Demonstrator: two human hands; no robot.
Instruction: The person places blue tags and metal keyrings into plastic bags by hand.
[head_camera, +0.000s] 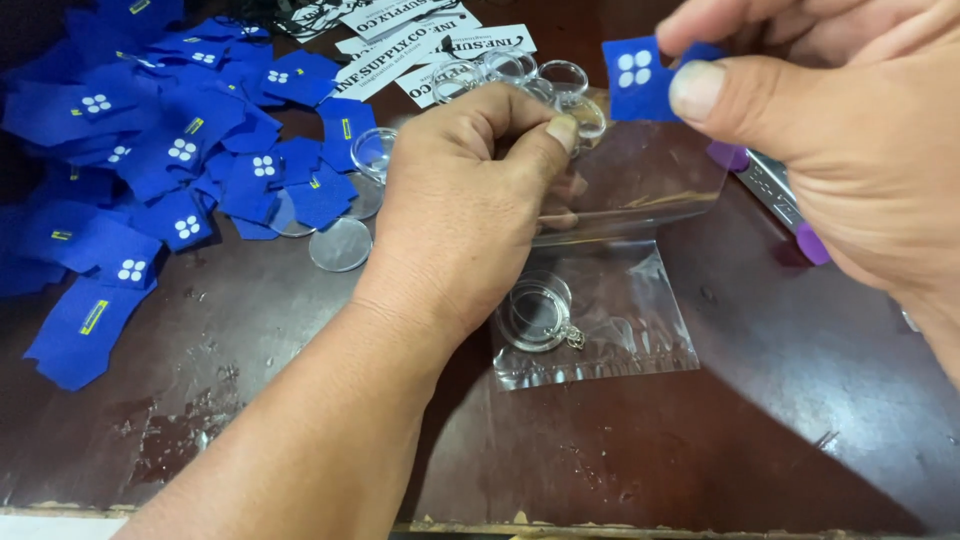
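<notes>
Both hands work over a dark brown desk. Right hand, upper right and close to camera, pinches a small blue fabric square between thumb and fingers; square faces the camera, white four-dot mark showing, edges roughly level and upright, no clear long axis. Left hand at centre, fingers curled, thumb pressed against forefinger, pinching the top edge of a clear plastic bag; whether anything else is inside the fist, cannot tell. That bag hangs down toward the desk, mouth up at the fingers. Second clear bag lies flat just below it, long axis left-right, holding a clear round keyring case with a small metal clasp. Left of the hands: pile of blue fabric squares spread to the desk's left edge, a few clear round discs beside it. Top centre: white printed cards and more clear round cases. Purple-tipped tool under the right hand. Open desk room lies along the near edge and lower right.
</notes>
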